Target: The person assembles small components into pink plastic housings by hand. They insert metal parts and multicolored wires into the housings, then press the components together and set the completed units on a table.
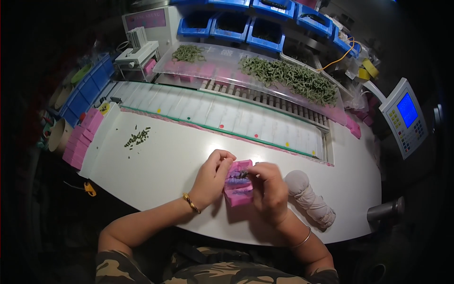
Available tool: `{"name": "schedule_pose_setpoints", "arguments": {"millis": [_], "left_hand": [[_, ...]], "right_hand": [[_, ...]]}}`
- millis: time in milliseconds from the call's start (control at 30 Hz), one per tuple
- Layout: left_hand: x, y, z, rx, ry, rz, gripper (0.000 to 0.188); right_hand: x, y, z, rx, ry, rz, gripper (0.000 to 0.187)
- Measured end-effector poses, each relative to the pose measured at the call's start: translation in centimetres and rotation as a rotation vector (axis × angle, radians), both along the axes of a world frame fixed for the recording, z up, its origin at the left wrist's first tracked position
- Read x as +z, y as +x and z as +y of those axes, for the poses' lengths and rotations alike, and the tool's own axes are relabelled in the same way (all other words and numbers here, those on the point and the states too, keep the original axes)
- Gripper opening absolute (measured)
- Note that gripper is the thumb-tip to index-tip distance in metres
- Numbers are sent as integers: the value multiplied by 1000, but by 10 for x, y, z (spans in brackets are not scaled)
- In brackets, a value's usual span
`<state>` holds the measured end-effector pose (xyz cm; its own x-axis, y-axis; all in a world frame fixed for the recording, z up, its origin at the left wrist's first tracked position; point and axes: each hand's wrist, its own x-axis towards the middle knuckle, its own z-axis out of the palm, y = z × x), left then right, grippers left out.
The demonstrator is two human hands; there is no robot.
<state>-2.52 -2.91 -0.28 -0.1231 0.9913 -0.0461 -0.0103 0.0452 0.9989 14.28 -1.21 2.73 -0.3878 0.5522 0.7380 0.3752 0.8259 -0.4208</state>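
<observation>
Over the near middle of the white table, a pink rubber mould (239, 199) lies opened up, its inside showing purple ridges and grooves. Closed around its left edge is my left hand (213, 177), with a twisted bracelet at the wrist. At the mould's right side my right hand (270, 191) is bent with fingers pinched together, slightly blurred. Small dark pieces (243, 174) sit by those fingertips in the upper part of the mould; whether the fingers grip one is hard to see. To the right of my right hand lies a white cloth bundle (309, 201).
Small green pieces (137, 138) lie scattered at the table's left, near stacked pink blocks (79, 142). A white conveyor (208, 116) crosses behind. Twisted green pieces (288, 75) fill a clear tray beyond, below blue bins (229, 26). A control panel (404, 118) stands right.
</observation>
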Motion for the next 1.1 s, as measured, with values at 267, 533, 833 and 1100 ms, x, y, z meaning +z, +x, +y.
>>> {"name": "schedule_pose_setpoints", "arguments": {"millis": [267, 533, 833, 1100], "left_hand": [[13, 4, -12, -255, 972, 494, 19], [27, 23, 24, -289, 85, -229, 29], [27, 30, 52, -386, -20, -291, 16], [26, 22, 47, -405, -138, -389, 17]], "right_hand": [[34, 23, 34, 69, -987, 703, 21], [29, 39, 40, 68, -1024, 627, 16], [15, 39, 33, -53, -606, 289, 13], [17, 34, 32, -146, -90, -52, 12]]}}
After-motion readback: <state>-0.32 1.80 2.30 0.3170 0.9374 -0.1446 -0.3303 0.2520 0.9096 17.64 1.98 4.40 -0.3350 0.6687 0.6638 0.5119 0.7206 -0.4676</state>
